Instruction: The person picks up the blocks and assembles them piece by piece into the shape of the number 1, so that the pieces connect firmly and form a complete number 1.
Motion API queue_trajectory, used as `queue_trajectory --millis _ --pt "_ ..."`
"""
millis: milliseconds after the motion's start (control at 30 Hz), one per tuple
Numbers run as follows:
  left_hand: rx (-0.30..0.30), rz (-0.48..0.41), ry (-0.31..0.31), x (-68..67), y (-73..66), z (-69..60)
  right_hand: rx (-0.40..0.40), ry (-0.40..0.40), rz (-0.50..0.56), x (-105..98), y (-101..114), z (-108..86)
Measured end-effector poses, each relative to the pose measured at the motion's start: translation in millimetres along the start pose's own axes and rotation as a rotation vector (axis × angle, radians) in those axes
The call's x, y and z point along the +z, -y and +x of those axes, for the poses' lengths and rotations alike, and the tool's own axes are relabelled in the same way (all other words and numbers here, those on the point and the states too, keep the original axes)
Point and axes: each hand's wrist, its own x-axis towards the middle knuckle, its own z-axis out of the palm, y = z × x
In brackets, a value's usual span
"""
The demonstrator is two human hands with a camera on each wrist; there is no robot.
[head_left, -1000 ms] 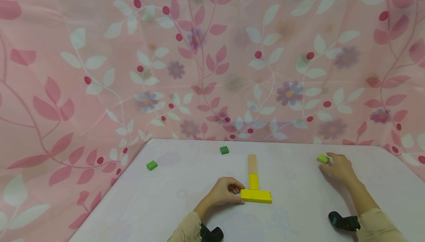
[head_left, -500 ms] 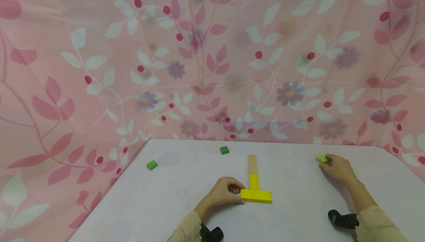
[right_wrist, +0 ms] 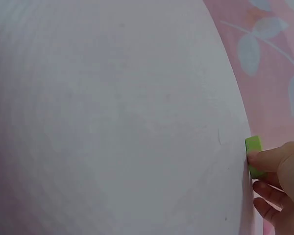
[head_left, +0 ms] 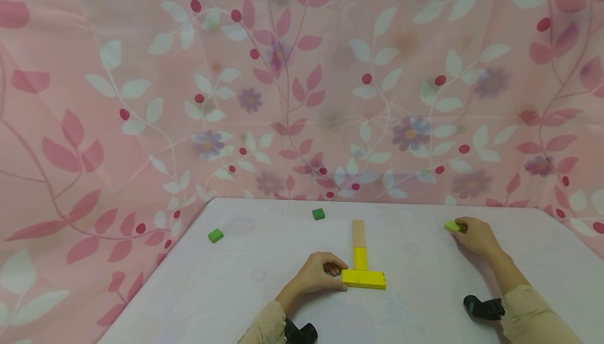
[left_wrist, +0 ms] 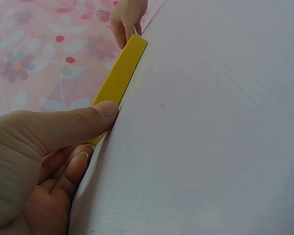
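A long yellow bar (head_left: 364, 279), pinched at one end, parallels the white surface's (head_left: 410, 257) far edge; a small lime-green block (head_left: 451, 226) is pinched toward its far right corner

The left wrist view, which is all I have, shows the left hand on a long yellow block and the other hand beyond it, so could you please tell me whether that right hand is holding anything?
Observer: Yes, the head view shows the right hand pinching a light green block between thumb and fingers.
Operator: Thank you; would you kindly tell me which block is nearest to the far side of the long yellow block, as I cannot see there?
Observer: In the head view, a short yellow block lies at that far side, extending away from the person.
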Motion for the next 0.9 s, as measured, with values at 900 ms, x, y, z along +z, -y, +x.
queue_trajectory --millis 900 --pt "-0.064 -0.032 -0.022 -3.6 -42.1 -8.4 -0.09 0.106 0.182 16 44 21.9"
